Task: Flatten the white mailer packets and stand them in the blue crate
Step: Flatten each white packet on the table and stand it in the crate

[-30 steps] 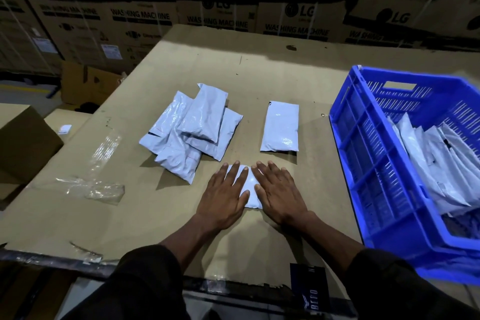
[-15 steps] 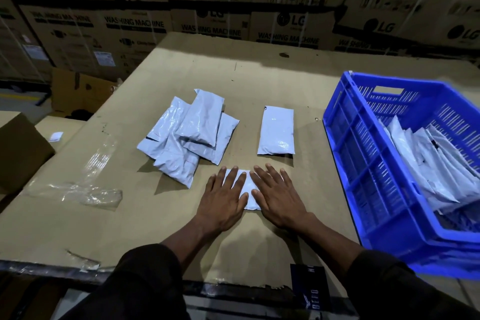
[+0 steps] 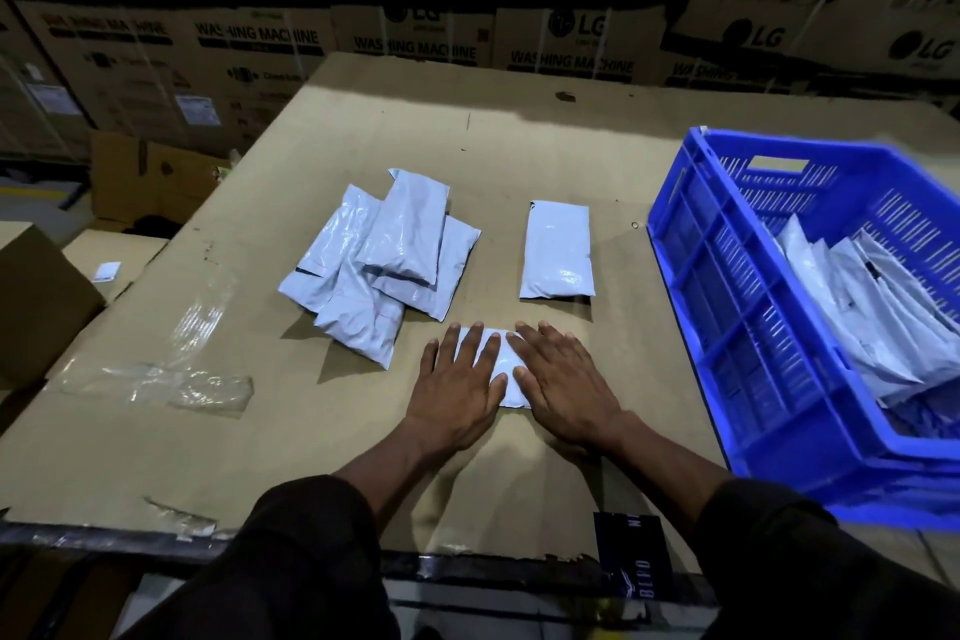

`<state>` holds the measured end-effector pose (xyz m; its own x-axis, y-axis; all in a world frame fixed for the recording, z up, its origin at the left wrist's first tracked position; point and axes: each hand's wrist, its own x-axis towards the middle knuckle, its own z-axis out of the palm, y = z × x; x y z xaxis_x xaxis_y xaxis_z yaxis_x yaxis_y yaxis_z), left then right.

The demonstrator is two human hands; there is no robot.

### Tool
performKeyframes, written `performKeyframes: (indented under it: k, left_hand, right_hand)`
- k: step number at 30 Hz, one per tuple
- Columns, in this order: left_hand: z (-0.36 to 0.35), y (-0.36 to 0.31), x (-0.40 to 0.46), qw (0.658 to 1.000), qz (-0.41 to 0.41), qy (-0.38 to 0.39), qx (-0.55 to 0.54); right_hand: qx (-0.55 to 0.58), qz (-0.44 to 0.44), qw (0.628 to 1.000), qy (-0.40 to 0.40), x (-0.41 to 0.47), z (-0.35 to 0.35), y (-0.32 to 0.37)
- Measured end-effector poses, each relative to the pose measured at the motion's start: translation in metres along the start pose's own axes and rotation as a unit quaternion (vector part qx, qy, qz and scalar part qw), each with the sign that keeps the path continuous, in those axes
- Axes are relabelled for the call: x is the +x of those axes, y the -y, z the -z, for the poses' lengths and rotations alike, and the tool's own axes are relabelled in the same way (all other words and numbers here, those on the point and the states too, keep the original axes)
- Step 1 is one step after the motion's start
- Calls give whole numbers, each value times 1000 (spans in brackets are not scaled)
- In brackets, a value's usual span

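Packets: five lie heaped (image 3: 379, 270) left of center, one (image 3: 557, 250) alone beside them, one (image 3: 493, 364) pressed flat under the left hand (image 3: 457, 395) and right hand (image 3: 566, 390), fingers straight as before. Several more packets (image 3: 852, 307) stand in the blue crate (image 3: 727, 307) at right. Tape scraps (image 3: 161, 379) lie far left.

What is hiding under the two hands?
A white packet lies flat under the left hand and right hand. Only its middle strip shows; the rest is covered.

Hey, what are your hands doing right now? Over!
Left hand and right hand flat, pressing one packet. Pile and single packet waiting. Crate part full. Nothing blocking.
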<state>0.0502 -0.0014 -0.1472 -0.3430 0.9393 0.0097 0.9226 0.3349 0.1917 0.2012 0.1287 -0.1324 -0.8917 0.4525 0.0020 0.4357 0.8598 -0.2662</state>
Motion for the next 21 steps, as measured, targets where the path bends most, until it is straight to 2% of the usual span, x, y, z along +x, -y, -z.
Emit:
performKeyframes:
  k: [3, 10, 15, 19, 21]
  left_hand:
    - [-4, 4, -1, 1000, -5, 5, -3]
    - [-1, 6, -5, 1000, -21, -1, -10]
    - [-7, 10, -14, 998, -26, -48, -43]
    - [-9, 14, -24, 988, -90, -108, -63]
    - [-11, 17, -27, 985, -92, -129, -64]
  right_hand:
    - [1, -13, 1000, 24, -1, 5, 3]
    - [-4, -2, 1000, 10, -17, 3, 6]
    - [-30, 46, 998, 7, -27, 9, -6]
    - [-12, 28, 999, -41, -21, 13, -2]
    - [11, 29, 998, -46, -18, 14, 2]
